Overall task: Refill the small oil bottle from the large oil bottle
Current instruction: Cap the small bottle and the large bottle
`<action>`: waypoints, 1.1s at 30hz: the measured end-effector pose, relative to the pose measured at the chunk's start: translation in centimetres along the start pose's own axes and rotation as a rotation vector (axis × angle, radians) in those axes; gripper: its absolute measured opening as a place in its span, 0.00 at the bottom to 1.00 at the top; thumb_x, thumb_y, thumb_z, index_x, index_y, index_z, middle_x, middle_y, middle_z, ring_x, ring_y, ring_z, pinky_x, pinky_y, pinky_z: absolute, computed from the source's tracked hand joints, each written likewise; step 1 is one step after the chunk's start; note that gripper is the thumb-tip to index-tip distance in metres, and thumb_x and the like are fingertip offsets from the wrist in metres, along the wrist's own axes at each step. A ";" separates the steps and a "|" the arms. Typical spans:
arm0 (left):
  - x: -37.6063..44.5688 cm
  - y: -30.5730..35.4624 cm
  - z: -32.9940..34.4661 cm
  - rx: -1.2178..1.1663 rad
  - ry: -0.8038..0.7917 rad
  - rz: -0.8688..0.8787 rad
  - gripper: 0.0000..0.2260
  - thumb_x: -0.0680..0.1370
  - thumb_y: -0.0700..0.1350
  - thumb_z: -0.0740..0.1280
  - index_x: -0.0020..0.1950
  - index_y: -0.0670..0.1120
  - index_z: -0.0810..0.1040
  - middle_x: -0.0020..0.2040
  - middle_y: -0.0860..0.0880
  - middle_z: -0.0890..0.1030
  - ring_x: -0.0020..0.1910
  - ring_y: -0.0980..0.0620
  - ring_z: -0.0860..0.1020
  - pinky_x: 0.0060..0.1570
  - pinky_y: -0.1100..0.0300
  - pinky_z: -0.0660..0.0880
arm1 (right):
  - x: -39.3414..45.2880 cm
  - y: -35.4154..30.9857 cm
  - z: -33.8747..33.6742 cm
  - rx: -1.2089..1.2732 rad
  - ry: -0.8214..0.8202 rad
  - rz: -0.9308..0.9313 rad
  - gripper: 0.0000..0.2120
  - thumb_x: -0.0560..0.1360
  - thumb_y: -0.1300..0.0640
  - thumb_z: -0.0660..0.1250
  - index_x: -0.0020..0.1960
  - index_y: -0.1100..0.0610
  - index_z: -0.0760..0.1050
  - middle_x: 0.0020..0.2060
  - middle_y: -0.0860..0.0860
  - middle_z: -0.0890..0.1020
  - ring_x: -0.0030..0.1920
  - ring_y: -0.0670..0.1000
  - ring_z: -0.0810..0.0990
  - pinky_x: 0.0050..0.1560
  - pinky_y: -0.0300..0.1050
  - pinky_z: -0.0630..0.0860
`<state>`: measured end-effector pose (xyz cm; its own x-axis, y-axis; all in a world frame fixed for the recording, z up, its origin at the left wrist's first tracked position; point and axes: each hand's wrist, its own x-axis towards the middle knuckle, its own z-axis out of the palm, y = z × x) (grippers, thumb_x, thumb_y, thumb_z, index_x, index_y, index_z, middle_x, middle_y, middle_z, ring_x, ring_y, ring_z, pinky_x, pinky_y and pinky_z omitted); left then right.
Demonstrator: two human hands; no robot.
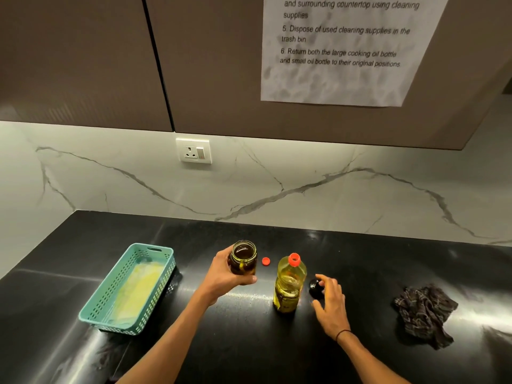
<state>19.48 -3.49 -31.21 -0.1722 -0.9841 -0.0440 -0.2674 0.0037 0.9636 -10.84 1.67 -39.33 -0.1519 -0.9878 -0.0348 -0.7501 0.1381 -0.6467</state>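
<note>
The small oil bottle, a clear jar with dark oil inside and no lid on it, stands left of centre on the black counter. My left hand grips it from the left side. The large oil bottle of yellow oil stands upright to its right, showing a red open neck. Its small red cap lies on the counter between the two bottles. A black round lid lies just right of the large bottle. My right hand hovers at this lid, fingers and thumb spread around it without clasping it.
A teal perforated basket with yellow-green cloth inside sits at the left. A dark checked cloth lies crumpled at the right. A marble backsplash with a wall socket rises behind, under brown cabinets carrying a printed instruction sheet.
</note>
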 end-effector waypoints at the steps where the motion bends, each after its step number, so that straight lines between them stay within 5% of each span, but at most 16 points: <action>1: 0.0 0.1 0.0 -0.003 0.006 0.004 0.32 0.60 0.51 0.85 0.63 0.53 0.81 0.56 0.52 0.86 0.61 0.50 0.83 0.63 0.54 0.81 | 0.1 0.3 0.0 -0.001 0.007 0.011 0.29 0.72 0.66 0.72 0.71 0.56 0.70 0.62 0.53 0.72 0.65 0.54 0.72 0.69 0.54 0.70; 4: -0.2 0.3 0.0 -0.004 0.024 0.013 0.32 0.60 0.52 0.85 0.63 0.52 0.81 0.56 0.52 0.86 0.61 0.51 0.83 0.64 0.55 0.80 | 0.9 0.6 -0.2 -0.133 -0.011 0.040 0.30 0.74 0.63 0.71 0.73 0.55 0.67 0.66 0.54 0.70 0.67 0.55 0.71 0.68 0.53 0.74; 7: -0.4 0.6 -0.1 0.012 0.029 0.021 0.30 0.63 0.46 0.85 0.64 0.50 0.81 0.57 0.50 0.86 0.61 0.50 0.83 0.64 0.56 0.79 | 2.2 0.1 -0.5 -0.366 -0.184 0.073 0.36 0.80 0.52 0.68 0.82 0.46 0.54 0.78 0.56 0.56 0.76 0.58 0.62 0.71 0.56 0.73; 10: -0.7 0.8 0.1 0.038 0.059 0.033 0.29 0.63 0.38 0.84 0.62 0.48 0.81 0.56 0.48 0.87 0.58 0.49 0.84 0.58 0.61 0.80 | 3.7 -0.5 -0.7 -0.468 -0.352 0.099 0.39 0.81 0.52 0.68 0.83 0.43 0.48 0.82 0.59 0.45 0.80 0.62 0.55 0.74 0.62 0.69; 15: -1.2 1.1 0.2 0.049 0.134 0.086 0.20 0.64 0.35 0.80 0.54 0.46 0.83 0.48 0.49 0.87 0.50 0.49 0.85 0.50 0.61 0.82 | 5.2 -0.4 -0.3 -0.584 -0.480 0.052 0.35 0.81 0.55 0.68 0.83 0.47 0.54 0.80 0.59 0.52 0.78 0.62 0.59 0.73 0.57 0.71; 22: -2.3 1.5 -0.2 0.055 0.154 0.107 0.17 0.65 0.34 0.79 0.52 0.45 0.83 0.47 0.48 0.86 0.47 0.51 0.85 0.47 0.60 0.83 | 4.9 0.9 -0.2 -0.565 -0.481 0.042 0.33 0.82 0.57 0.66 0.82 0.47 0.55 0.77 0.59 0.57 0.76 0.61 0.64 0.74 0.55 0.70; 28: -2.8 2.1 0.2 0.037 0.144 0.100 0.17 0.66 0.33 0.78 0.52 0.44 0.83 0.47 0.46 0.86 0.45 0.53 0.84 0.45 0.59 0.83 | 5.5 -1.0 -3.7 -0.444 -0.378 0.046 0.24 0.81 0.55 0.68 0.74 0.48 0.66 0.71 0.59 0.65 0.70 0.61 0.71 0.70 0.57 0.74; 33: -2.4 2.4 1.4 0.015 0.116 0.114 0.19 0.65 0.33 0.78 0.54 0.46 0.82 0.49 0.44 0.86 0.48 0.47 0.85 0.47 0.57 0.84 | 7.2 -7.7 -11.1 -0.317 -0.312 -0.214 0.21 0.78 0.56 0.72 0.69 0.49 0.72 0.66 0.57 0.71 0.68 0.60 0.74 0.70 0.58 0.75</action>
<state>17.90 -0.87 -29.19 -0.0920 -0.9910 0.0968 -0.2663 0.1181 0.9566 -13.34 -5.72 -26.16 0.1912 -0.9641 -0.1844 -0.9096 -0.1034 -0.4025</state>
